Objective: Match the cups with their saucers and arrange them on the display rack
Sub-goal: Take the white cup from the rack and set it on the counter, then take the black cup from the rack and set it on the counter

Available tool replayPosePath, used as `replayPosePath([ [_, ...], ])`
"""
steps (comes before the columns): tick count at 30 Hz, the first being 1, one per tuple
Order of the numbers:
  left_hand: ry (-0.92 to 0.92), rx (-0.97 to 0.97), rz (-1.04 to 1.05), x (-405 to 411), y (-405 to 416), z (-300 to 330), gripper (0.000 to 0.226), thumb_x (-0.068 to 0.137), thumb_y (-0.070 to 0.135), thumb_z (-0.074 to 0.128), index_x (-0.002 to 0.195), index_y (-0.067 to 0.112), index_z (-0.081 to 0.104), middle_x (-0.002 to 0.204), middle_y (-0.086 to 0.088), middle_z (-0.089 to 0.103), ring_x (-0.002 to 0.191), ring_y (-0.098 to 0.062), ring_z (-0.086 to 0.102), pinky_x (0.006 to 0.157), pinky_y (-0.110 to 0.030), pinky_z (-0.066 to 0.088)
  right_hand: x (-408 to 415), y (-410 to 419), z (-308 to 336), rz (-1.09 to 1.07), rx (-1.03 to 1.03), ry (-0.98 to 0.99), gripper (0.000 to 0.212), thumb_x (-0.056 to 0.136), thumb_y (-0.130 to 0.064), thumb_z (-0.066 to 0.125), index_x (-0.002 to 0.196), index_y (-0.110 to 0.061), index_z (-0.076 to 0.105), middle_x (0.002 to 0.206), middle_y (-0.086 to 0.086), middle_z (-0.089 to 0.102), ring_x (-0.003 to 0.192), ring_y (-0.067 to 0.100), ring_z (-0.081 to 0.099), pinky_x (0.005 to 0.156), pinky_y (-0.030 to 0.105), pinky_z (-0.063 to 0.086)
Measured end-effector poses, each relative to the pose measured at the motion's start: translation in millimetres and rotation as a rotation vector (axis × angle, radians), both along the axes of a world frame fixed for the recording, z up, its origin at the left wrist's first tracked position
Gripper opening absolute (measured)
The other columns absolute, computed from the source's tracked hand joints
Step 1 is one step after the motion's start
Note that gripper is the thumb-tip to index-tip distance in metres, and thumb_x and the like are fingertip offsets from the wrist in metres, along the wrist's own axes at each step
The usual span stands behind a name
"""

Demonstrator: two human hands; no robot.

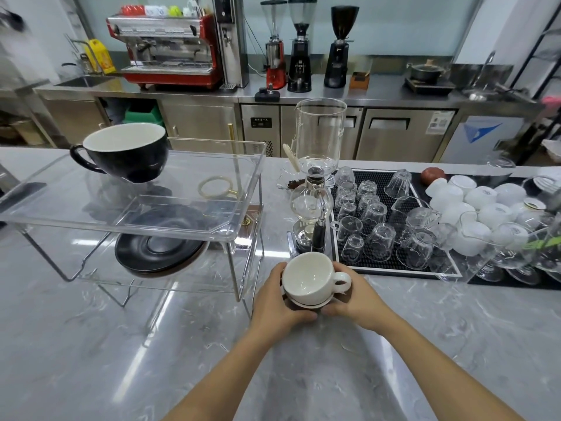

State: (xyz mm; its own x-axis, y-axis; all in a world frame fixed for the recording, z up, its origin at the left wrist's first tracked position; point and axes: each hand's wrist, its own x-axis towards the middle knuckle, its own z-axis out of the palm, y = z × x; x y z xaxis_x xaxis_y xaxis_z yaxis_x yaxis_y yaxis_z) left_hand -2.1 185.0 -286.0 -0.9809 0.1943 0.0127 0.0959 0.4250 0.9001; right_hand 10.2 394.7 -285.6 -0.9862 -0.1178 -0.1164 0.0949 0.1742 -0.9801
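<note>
Hands, our left hand [274, 297] and right hand [353, 294], curl their grip around the white saucer [306, 303] bearing the white cup [308, 279], keeping the matched pair level just right of the display rack [243, 189].

Near surface: grey marble-pattern counter [91, 344], glossy, with streaks of reflected overhead light. Far side: stainless steel work counter [349, 95] running left to right, with steel cabinet doors [197, 123] and under-counter refrigerator units [403, 135] below. On it, a red espresso machine [170, 50] at left, three coffee grinders [300, 47] at centre, a dark pot [426, 71] at right. Sink [82, 81] at far left. Back wall: frosted glass panels [409, 22], pale and evenly lit.
</note>
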Motion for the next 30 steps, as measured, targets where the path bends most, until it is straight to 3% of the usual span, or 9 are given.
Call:
replayPosePath([
  [4,0.013,-0.014,0.022,12.0,-2.7,0.1,0.094,0.050,0.035,0.096,0.121,0.053,0.037,0.121,0.031,0.053,0.112,0.020,0.049,0.091,-0.006,0.040,11.4,5.7,11.9,-0.028,0.113,-0.027,0.111,0.053,-0.014,0.096,0.147,-0.024,0.036,0.140,-0.005,0.052,0.128,0.010,0.053,0.105,0.027,0.045],
  [6,0.005,-0.022,0.064,23.4,-4.0,-2.3,0.109,0.052,0.050,0.090,0.144,0.039,0.032,0.140,0.016,0.046,0.130,-0.001,0.045,0.108,-0.027,0.043,18.9,8.8,23.3,-0.044,0.169,-0.002,0.109,0.060,-0.009,0.094,0.148,-0.026,0.032,0.141,-0.007,0.048,0.131,0.004,0.047,0.104,0.019,0.039],
  [8,0.037,-0.030,0.102,35.8,-6.3,-3.8,0.111,0.060,0.052,0.084,0.152,0.025,0.028,0.147,0.007,0.040,0.136,-0.010,0.042,0.111,-0.038,0.044,26.6,10.8,38.2,-0.076,0.214,0.063,0.101,0.064,-0.013,0.092,0.146,-0.027,0.036,0.140,-0.008,0.049,0.130,-0.006,0.046,0.104,0.018,0.038],
  [11,0.170,0.003,0.128,59.3,-8.9,4.8,0.081,0.074,0.039,0.077,0.142,0.032,0.033,0.142,0.011,0.045,0.126,0.009,0.043,0.107,-0.028,0.044,37.4,8.1,68.2,-0.121,0.258,0.203,0.074,0.071,-0.021,0.088,0.134,-0.029,0.051,0.135,-0.014,0.056,0.124,-0.012,0.049,0.105,0.020,0.041],
  [15,0.311,0.042,0.168,82.9,-15.8,37.2,0.044,0.082,0.032,0.071,0.120,0.044,0.052,0.121,0.019,0.063,0.110,0.002,0.061,0.095,-0.022,0.052,42.3,-7.1,111.3,-0.176,0.284,0.352,0.041,0.082,-0.015,0.078,0.119,-0.026,0.066,0.119,-0.016,0.068,0.112,-0.004,0.062,0.101,0.026,0.050],
  [19,0.435,0.080,0.225,97.5,-31.2,82.6,0.032,0.082,0.036,0.068,0.111,0.045,0.059,0.116,0.025,0.066,0.102,-0.002,0.067,0.086,-0.018,0.054,45.8,-30.2,150.4,-0.111,0.258,0.452,0.036,0.083,-0.019,0.077,0.117,-0.030,0.069,0.112,-0.016,0.072,0.106,0.004,0.066,0.095,0.025,0.052],
  [24,0.585,0.125,0.350,106.5,-67.7,136.6,0.028,0.083,0.018,0.074,0.110,0.020,0.069,0.103,0.015,0.072,0.097,-0.010,0.071,0.081,-0.021,0.057,47.4,-71.0,197.2,0.026,0.168,0.573,0.033,0.080,-0.030,0.074,0.113,-0.034,0.068,0.111,-0.011,0.073,0.107,0.008,0.067,0.093,0.021,0.052],
  [26,0.624,0.125,0.365,105.5,-84.0,160.7,0.027,0.083,0.017,0.074,0.110,0.018,0.069,0.101,0.014,0.073,0.096,-0.011,0.072,0.080,-0.022,0.058,43.0,-88.2,214.1,0.071,0.164,0.618,0.034,0.081,-0.035,0.074,0.115,-0.033,0.067,0.110,-0.011,0.072,0.108,0.008,0.066,0.093,0.021,0.052],
  [30,0.685,0.077,0.345,92.2,-123.7,202.3,0.028,0.084,0.019,0.073,0.111,0.019,0.068,0.103,0.011,0.073,0.095,-0.009,0.071,0.079,-0.019,0.057,26.1,-127.0,244.2,0.122,0.189,0.707,0.038,0.084,-0.021,0.075,0.120,-0.025,0.064,0.113,-0.011,0.069,0.106,0.004,0.065,0.093,0.020,0.054],
])
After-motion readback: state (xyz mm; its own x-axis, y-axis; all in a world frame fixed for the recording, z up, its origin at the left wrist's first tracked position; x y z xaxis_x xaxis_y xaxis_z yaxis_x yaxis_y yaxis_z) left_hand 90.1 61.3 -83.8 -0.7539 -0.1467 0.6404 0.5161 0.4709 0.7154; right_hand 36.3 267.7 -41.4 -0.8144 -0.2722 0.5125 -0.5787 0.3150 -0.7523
